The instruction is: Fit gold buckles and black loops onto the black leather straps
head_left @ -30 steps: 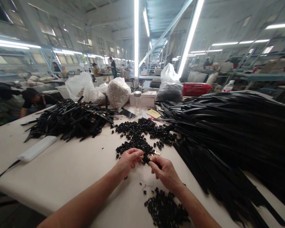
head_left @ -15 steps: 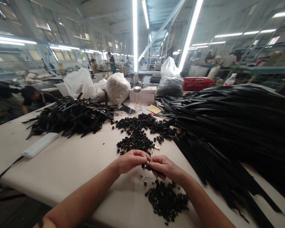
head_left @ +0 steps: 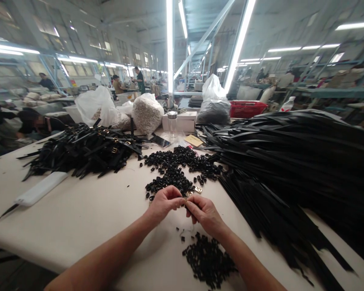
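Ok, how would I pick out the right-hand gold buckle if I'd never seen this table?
On the pale table, find the pile of black loops in the middle, left of the long black strips. At the pile's near right edge, just beyond the right hand, lies the gold buckle. It is a flat rectangle, the rightmost of the gold pieces there.

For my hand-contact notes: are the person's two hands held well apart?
No, the left hand and right hand have their fingers close together near the black loops.
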`<state>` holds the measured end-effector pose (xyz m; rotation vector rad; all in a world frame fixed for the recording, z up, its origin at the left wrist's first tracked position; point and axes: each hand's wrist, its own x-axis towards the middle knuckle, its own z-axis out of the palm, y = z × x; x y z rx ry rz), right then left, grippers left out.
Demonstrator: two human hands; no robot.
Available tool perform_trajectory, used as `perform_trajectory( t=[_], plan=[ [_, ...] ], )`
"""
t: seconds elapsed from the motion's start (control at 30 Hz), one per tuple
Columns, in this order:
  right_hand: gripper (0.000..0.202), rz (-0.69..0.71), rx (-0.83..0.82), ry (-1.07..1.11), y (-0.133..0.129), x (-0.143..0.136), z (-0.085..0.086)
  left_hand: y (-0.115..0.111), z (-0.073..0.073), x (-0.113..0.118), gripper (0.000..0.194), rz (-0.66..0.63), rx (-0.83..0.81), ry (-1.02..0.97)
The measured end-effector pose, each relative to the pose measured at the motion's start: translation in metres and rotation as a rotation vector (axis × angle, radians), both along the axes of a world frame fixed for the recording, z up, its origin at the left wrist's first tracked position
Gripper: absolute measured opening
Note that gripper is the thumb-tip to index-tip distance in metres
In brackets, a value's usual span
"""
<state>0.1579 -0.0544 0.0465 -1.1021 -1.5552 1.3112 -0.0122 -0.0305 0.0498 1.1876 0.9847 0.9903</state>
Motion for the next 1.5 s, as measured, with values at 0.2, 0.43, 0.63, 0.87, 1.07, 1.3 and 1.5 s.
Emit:
perform_trajectory(
  t=[0.2,0.43,0.63,0.87,1.07,1.3,1.5],
  plan=[
    [0.032,-0.004,0.04,-0.025,0.002,0.002,-0.003,-0.002,0.001,0.0,0.022,-0.063,-0.065,-0.083],
    [0.031,-0.047,0.016,-0.016,0.005,0.005,-0.006,-0.004,-0.001,-0.001,0.027,-0.152,-0.081,-0.152],
    [0.032,-0.106,0.104,-0.107,0.002,0.003,-0.004,-0.007,0.0,0.001,0.03,-0.135,-0.056,-0.149],
    [0.02,0.107,0.025,-0.169,0.002,0.015,0.005,0.002,-0.002,-0.007,0.02,-0.096,-0.085,-0.092],
    [0.02,0.103,0.135,-0.385,0.002,0.024,0.009,0.006,-0.004,-0.014,0.021,-0.103,-0.141,-0.108],
    [0.016,0.131,0.208,-0.431,-0.001,0.017,0.011,0.001,-0.002,-0.005,0.025,-0.136,-0.209,-0.13],
    [0.02,0.14,0.261,-0.486,-0.003,0.013,0.01,0.002,-0.011,-0.007,0.031,-0.18,-0.236,-0.015]
  ],
)
